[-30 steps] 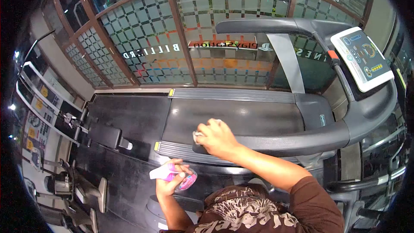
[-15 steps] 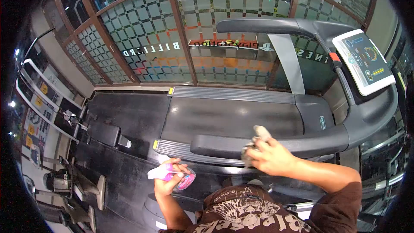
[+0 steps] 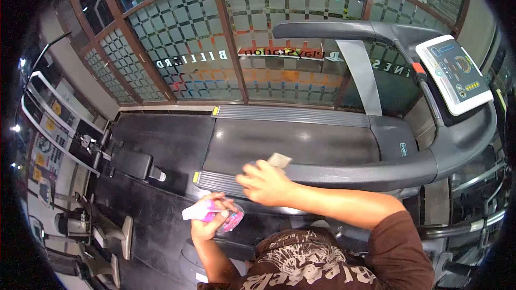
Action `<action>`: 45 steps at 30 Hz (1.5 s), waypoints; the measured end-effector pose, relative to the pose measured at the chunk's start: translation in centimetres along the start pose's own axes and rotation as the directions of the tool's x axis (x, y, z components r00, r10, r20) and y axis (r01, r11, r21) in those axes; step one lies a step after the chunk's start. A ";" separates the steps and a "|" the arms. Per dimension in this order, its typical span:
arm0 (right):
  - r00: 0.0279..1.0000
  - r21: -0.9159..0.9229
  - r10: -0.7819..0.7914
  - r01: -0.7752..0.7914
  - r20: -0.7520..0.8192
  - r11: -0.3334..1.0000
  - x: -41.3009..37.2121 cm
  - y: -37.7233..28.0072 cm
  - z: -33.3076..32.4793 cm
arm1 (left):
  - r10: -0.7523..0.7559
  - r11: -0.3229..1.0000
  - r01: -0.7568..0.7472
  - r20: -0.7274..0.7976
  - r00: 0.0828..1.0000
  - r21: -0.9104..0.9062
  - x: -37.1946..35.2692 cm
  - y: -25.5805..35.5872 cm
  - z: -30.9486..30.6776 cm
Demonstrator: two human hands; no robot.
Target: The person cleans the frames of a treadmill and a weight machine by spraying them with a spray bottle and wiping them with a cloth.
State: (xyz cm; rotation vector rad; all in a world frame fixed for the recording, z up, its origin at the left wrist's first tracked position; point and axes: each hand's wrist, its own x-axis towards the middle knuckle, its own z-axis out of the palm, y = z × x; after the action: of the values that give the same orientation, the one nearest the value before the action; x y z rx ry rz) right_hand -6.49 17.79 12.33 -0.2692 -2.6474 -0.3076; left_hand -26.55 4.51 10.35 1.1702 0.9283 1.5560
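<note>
My left hand [image 3: 207, 224] is closed around a pink and white spray bottle [image 3: 232, 219], held low in front of my body. My right hand [image 3: 264, 184] grips a pale cloth [image 3: 279, 161] at the rear end of the near handrail [image 3: 355, 176] of a treadmill [image 3: 290, 139]. A corner of the cloth sticks out beyond my fingers; the rest is hidden under the hand. Fingers and cloth cover the handrail's tip.
The treadmill's console [image 3: 454, 75] stands at the right, and its far handrail [image 3: 322, 30] runs along the glass wall [image 3: 183, 37]. A padded bench [image 3: 134, 164] and a metal frame [image 3: 59, 113] are at the left. Exercise machines [image 3: 80, 225] stand at lower left.
My right hand has slid left along the near handrail with the cloth, from its middle part to its rear end. My left hand has barely moved with the spray bottle.
</note>
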 end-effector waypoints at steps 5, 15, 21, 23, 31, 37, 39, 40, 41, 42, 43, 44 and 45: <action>0.988 -0.230 -0.005 0.040 0.152 0.972 2.2 -2.8 1.6 | 0.033 0.999 -0.032 0.010 0.999 -0.022 -0.9 0.7 0.2; 0.950 -0.277 0.144 -0.065 0.278 0.959 -12.3 -1.9 -8.1 | 0.014 1.000 -0.015 -0.044 0.999 -0.016 -2.8 0.0 -0.6; 0.845 -0.273 0.386 -0.298 0.371 0.915 -14.4 -0.2 -14.3 | -0.035 0.998 0.038 -0.082 0.996 0.045 -4.0 -1.1 -1.1; 0.895 -0.242 0.358 -0.297 0.266 0.924 -12.7 -0.4 -12.8 | -0.025 0.999 0.028 -0.070 0.997 0.037 -4.0 -1.4 -0.6; 0.986 -0.099 0.148 -0.156 -0.079 0.983 -2.9 -3.8 0.0 | 0.008 1.000 -0.008 0.007 1.000 -0.011 -2.5 -0.2 2.4; 0.992 -0.144 0.124 -0.122 0.003 0.982 -8.0 -4.0 -1.0 | 0.008 1.000 -0.007 0.021 1.000 -0.014 -2.9 -0.5 4.4; 0.994 -0.144 0.073 -0.061 0.076 0.988 -11.3 -3.5 -2.6 | 0.000 1.000 0.001 0.020 1.000 -0.017 -3.3 -0.8 4.9; 0.993 -0.110 0.061 -0.050 0.097 0.993 -12.9 -3.1 -3.4 | -0.009 1.000 0.009 0.010 1.000 -0.022 -3.7 -0.8 5.2; 0.990 -0.117 0.028 -0.012 0.140 0.993 -14.2 -2.7 -4.5 | -0.014 1.000 0.014 0.002 1.000 -0.026 -4.0 -0.8 5.6; 0.983 -0.128 -0.002 0.026 0.183 0.991 -15.3 -2.1 -5.7 | -0.017 0.999 0.017 -0.002 1.000 -0.031 -4.2 -0.7 5.9; 0.970 -0.139 -0.013 0.047 0.241 0.989 -16.1 -1.8 -7.3 | -0.017 0.998 0.017 -0.007 1.000 -0.053 -4.5 -0.8 6.1; 0.950 -0.115 -0.028 0.066 0.311 0.991 -16.8 -1.2 -8.8 | -0.023 0.999 0.023 -0.010 1.000 -0.042 -4.7 -0.8 6.3; 0.937 -0.126 -0.024 0.073 0.349 0.989 -17.5 -0.8 -10.1 | -0.030 0.999 0.030 -0.011 0.999 -0.035 -4.7 -0.9 6.5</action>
State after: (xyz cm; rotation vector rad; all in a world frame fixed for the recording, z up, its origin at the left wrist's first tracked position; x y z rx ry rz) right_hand 12.89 11.97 12.87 -0.3285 -2.9888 -0.5015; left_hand -19.65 0.37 9.98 1.1190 0.9186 1.5509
